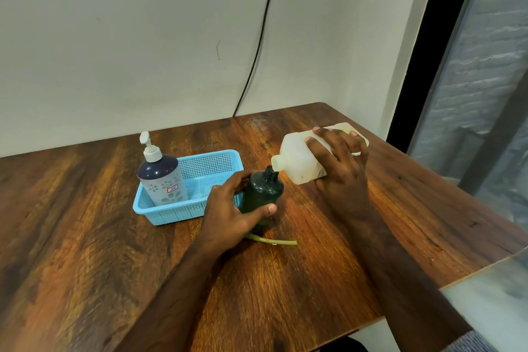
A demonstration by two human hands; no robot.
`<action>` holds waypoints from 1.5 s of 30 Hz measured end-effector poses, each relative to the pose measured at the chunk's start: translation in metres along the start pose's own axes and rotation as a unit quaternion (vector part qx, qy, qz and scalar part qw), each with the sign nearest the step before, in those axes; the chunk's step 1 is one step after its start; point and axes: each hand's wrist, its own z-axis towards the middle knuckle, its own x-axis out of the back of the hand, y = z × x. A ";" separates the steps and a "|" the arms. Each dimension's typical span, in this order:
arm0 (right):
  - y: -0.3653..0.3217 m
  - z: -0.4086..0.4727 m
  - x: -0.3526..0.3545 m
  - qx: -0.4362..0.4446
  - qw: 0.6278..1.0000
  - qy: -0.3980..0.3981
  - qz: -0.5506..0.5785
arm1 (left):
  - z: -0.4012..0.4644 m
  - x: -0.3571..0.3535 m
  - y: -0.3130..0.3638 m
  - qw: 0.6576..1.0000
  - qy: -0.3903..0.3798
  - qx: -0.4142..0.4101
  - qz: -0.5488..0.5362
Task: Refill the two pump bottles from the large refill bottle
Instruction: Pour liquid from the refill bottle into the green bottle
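A dark green pump bottle (263, 190) stands upright on the wooden table (85, 237) with its pump off and its neck open. My left hand (231, 214) grips its body. My right hand (340, 168) holds the large white refill bottle (297, 158) tipped on its side, spout touching the dark bottle's neck. A second pump bottle (163, 180), white with a dark blue shoulder and white pump, stands in the left end of a blue basket (200, 171). The removed pump's yellowish tube (274, 241) lies on the table, partly hidden behind my left hand.
The table stands in a corner, walls behind and to the right. A black cable (263, 31) hangs down the back wall to the table's rear edge. The table's right edge runs next to a dark window frame (423, 51).
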 end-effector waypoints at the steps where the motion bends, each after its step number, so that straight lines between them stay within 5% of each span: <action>1: 0.000 0.000 0.000 0.000 1.000 0.000 0.001 | 0.000 0.000 0.000 1.000 0.001 0.000 0.001; 45: -0.001 0.001 0.003 0.005 1.000 0.005 0.005 | 0.000 0.000 0.004 1.000 0.001 -0.003 0.020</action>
